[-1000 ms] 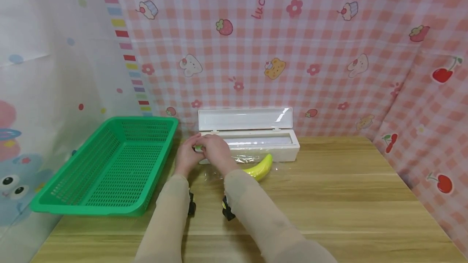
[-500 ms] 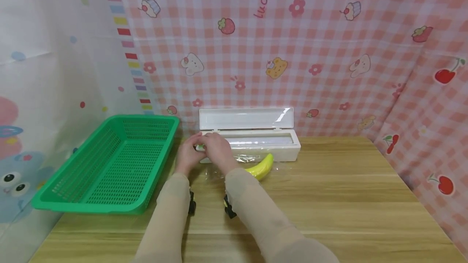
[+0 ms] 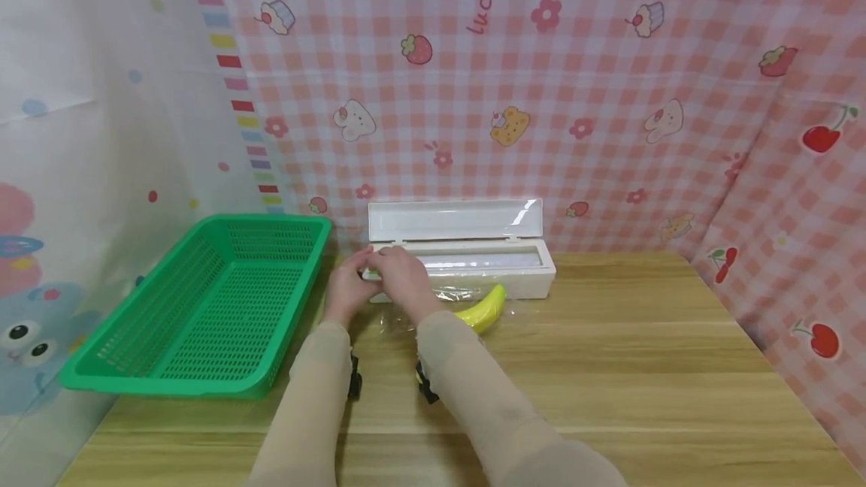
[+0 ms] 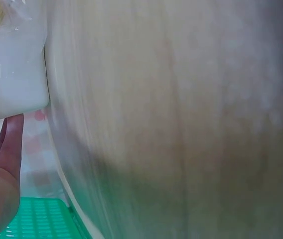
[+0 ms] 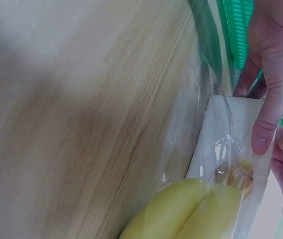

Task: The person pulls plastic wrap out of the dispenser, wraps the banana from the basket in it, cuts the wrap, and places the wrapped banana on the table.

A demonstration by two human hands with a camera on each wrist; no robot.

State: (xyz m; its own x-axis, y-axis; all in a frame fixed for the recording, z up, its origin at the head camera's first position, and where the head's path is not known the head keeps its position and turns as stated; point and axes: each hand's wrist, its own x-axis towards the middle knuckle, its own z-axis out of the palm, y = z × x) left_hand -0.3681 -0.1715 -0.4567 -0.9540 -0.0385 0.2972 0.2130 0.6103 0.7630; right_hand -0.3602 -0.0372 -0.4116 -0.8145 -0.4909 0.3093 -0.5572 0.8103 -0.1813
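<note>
A white cling film box (image 3: 524, 285) stands at the back of the table with its lid (image 3: 453, 221) raised. My left hand (image 3: 348, 290) holds its left end; in the right wrist view the left thumb (image 5: 265, 134) presses on the front face. My right hand (image 3: 407, 285) pinches a small green piece (image 5: 282, 121), which looks like the cutter slider, at the box's upper edge by that end. Clear film (image 3: 455, 294) hangs down the front and covers the yellow bananas (image 3: 484, 312) lying before the box. My right forearm hides part of the bananas in the head view.
A green plastic basket (image 3: 260, 389) sits to the left, close to my left forearm. Behind the box rises a pink checked cloth (image 3: 595, 171). The wooden table (image 3: 643, 367) stretches to the right and front.
</note>
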